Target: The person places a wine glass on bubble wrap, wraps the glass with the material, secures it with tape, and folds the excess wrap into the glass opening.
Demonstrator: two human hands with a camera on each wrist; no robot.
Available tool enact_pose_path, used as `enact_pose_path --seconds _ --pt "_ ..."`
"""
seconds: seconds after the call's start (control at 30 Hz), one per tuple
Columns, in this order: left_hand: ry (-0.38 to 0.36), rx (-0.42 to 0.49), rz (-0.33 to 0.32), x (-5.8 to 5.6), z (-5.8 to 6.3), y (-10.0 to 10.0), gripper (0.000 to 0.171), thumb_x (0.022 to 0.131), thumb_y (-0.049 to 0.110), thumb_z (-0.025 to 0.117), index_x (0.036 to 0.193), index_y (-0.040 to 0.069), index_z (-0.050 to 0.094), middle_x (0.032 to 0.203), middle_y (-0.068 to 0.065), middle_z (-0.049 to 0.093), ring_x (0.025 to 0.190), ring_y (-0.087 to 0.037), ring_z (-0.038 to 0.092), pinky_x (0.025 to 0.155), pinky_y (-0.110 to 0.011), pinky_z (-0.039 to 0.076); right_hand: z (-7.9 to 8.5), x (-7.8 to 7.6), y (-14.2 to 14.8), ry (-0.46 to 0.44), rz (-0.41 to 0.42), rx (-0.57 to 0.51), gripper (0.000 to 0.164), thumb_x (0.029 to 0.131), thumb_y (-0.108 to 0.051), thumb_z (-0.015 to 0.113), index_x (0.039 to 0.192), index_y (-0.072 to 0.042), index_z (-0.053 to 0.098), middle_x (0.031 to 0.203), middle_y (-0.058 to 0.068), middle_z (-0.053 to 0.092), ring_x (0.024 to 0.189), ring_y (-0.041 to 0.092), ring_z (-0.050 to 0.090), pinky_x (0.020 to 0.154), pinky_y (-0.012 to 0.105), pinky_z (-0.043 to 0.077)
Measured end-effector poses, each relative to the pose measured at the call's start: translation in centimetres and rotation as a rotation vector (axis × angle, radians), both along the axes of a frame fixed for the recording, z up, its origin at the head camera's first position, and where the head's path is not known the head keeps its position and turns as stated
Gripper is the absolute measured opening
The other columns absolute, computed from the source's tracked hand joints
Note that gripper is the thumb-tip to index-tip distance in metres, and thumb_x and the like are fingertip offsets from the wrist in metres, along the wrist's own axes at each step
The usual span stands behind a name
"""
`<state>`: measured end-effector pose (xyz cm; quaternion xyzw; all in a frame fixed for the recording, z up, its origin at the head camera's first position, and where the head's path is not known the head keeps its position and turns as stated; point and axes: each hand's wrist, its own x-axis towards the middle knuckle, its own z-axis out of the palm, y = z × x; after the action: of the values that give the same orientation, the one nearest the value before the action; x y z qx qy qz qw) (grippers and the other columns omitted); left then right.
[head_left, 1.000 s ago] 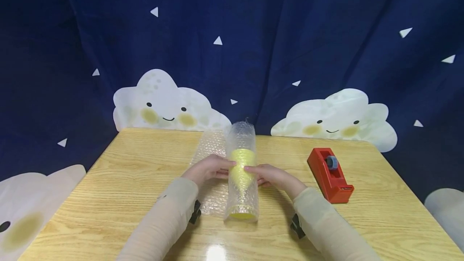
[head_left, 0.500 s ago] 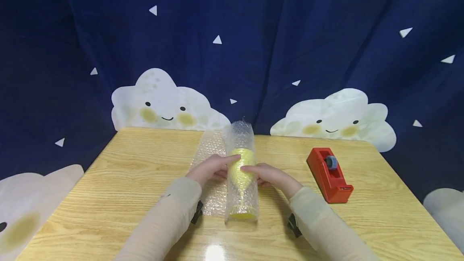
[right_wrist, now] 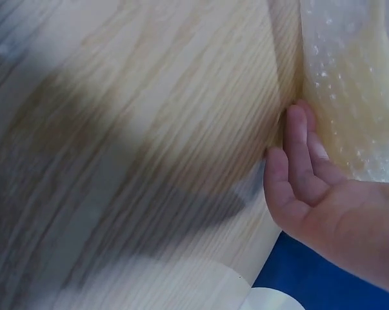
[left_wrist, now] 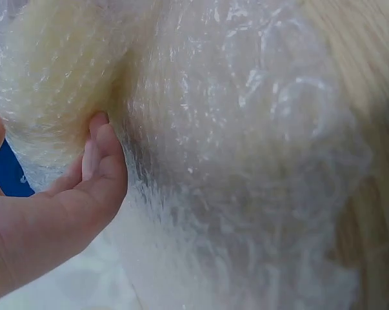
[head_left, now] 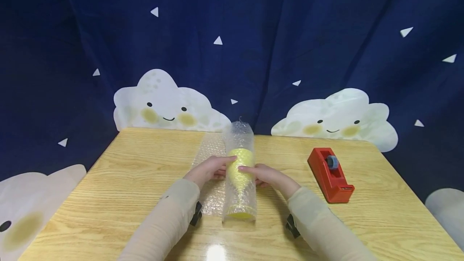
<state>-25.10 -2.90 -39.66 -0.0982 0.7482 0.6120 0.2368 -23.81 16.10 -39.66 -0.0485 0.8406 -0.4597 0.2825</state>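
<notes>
A yellow goblet-shaped thing (head_left: 242, 177), with a wide body, narrow stem and round base, lies wrapped in clear bubble wrap (head_left: 240, 135) mid-table. Its base points toward me. From the left side my left hand (head_left: 209, 169) grips the roll, thumb on top and fingers low along its side. My right hand (head_left: 272, 177) holds it from the right in the same manner. A flat tail of bubble wrap (left_wrist: 246, 168) stretches leftward from the roll, beneath the left hand. In the right wrist view, the fingers (right_wrist: 297, 148) lie along the roll's lower edge, close over the wood.
A red tape dispenser (head_left: 330, 176) with a blue-cored roll of tape (head_left: 331, 162) stands on the right of the wooden table (head_left: 137, 172). Behind the table's far edge hangs a dark blue curtain (head_left: 246, 31) with white clouds and triangles.
The wrapped roll has shifted slightly left, and both hands have stayed on it. My right thumb lies a little farther left. The tape dispenser has stayed put.
</notes>
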Motion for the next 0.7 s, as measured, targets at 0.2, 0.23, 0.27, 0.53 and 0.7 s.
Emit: enact_pose_path --seconds 0.2,0.23,0.27,0.53,0.7 --pt "-0.024 0.014 -0.011 -0.03 -0.05 -0.32 0.049 0.088 0.036 0.060 0.123 0.003 0.054 0.108 -0.014 0.068 0.071 -0.010 0.059 0.066 -0.020 0.047 0.17 0.08 0.50 -0.045 0.028 -0.080 0.056 0.093 -0.045 0.047 0.120 0.003 0.054 0.093 0.005 0.071 0.082 0.012 0.065 0.087 0.036 0.051" --pt "-0.028 0.017 -0.015 -0.03 -0.05 -0.38 0.048 0.089 0.036 0.059 0.124 0.004 0.053 0.111 -0.015 0.067 0.072 -0.011 0.059 0.066 -0.020 0.046 0.16 0.09 0.60 -0.052 0.032 -0.091 0.056 0.093 -0.045 0.046 0.120 0.003 0.054 0.093 0.005 0.071 0.083 0.012 0.065 0.088 0.036 0.050" --pt "-0.033 0.021 -0.022 -0.03 -0.05 -0.44 0.048 0.089 0.035 0.058 0.125 0.005 0.052 0.114 -0.016 0.065 0.073 -0.011 0.059 0.067 -0.020 0.046 0.16 0.07 0.69 -0.057 0.036 -0.098 0.055 0.094 -0.045 0.045 0.119 0.003 0.055 0.092 0.005 0.071 0.083 0.012 0.065 0.089 0.036 0.050" --pt "-0.053 0.127 -0.013 -0.12 -0.20 -0.55 0.044 0.092 0.027 0.053 0.126 0.000 0.048 0.098 -0.012 0.063 0.074 -0.012 0.055 0.067 -0.020 0.049 -0.08 0.03 0.77 -0.067 0.009 -0.094 0.053 0.093 -0.046 0.045 0.113 0.001 0.060 0.089 0.004 0.072 0.080 0.011 0.065 0.084 0.033 0.051" --pt "0.001 0.117 -0.013 0.08 -0.16 -0.23 0.054 0.089 0.035 0.056 0.125 -0.003 0.049 0.100 -0.014 0.062 0.082 -0.016 0.060 0.076 -0.027 0.054 -0.06 0.07 0.56 -0.054 -0.016 -0.060 0.052 0.091 -0.048 0.047 0.110 -0.002 0.062 0.089 0.004 0.072 0.078 0.011 0.064 0.081 0.032 0.051"
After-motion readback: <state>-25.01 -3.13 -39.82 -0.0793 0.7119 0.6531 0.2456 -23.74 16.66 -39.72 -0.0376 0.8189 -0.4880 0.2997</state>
